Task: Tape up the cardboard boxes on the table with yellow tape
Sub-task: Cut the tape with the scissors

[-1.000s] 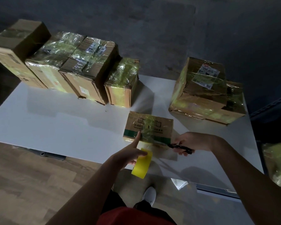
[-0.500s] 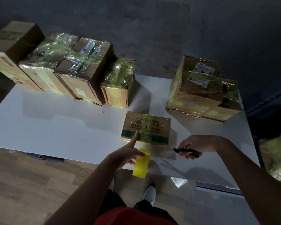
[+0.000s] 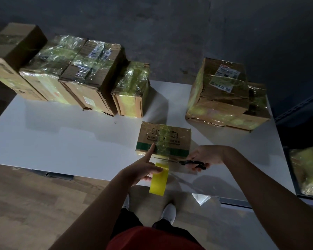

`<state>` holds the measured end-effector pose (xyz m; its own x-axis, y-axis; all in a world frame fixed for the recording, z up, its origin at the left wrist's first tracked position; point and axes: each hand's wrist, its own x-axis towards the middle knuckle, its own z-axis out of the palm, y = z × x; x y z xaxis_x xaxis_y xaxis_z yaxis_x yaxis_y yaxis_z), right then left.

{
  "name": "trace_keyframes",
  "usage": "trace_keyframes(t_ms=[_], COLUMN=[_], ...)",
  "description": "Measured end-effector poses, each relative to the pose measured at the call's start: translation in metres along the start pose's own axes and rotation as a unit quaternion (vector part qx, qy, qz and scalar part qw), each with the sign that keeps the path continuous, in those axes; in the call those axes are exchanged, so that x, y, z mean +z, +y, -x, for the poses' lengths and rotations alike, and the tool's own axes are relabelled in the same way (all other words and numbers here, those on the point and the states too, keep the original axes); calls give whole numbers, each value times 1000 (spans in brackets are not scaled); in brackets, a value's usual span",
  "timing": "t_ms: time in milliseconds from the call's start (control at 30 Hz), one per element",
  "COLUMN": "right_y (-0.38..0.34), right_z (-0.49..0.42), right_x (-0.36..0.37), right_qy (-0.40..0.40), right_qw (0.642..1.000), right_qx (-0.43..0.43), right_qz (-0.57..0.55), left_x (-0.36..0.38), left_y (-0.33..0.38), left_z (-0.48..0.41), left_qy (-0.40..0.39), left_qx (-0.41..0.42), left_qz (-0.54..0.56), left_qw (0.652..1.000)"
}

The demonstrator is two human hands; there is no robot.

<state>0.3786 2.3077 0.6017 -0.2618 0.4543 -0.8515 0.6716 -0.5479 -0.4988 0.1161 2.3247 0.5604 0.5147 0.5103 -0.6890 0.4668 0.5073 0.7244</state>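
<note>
A small cardboard box (image 3: 181, 139) with a green stripe lies near the table's front edge, a strip of yellowish tape running over its middle. My left hand (image 3: 143, 170) holds the yellow tape roll (image 3: 159, 179) just in front of the box, with its index finger pressing on the box's front face. My right hand (image 3: 204, 156) grips black-handled scissors (image 3: 192, 162), whose blades point left across the tape between roll and box.
Several taped boxes (image 3: 90, 76) stand in a row along the back left of the white table (image 3: 61, 141). A stack of two taped boxes (image 3: 222, 94) sits at the back right. More wrapped parcels (image 3: 309, 168) lie in a bin off the right edge.
The scissors have slid left so the blades now reach across the tape behind the roll. My left hand and roll stayed by the box's front.
</note>
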Motion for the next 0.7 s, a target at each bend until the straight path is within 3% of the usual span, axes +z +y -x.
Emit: trace_keyframes(t_ms=[700], right_y=[22], right_z=[-13], right_x=[1], right_qy=[22], right_qw=[995], right_qx=[-78], right_qz=[56], left_x=[-1], left_y=[-2], left_z=[-1], left_qy=[1], left_qx=[4], left_qz=[1], left_qw=[1000])
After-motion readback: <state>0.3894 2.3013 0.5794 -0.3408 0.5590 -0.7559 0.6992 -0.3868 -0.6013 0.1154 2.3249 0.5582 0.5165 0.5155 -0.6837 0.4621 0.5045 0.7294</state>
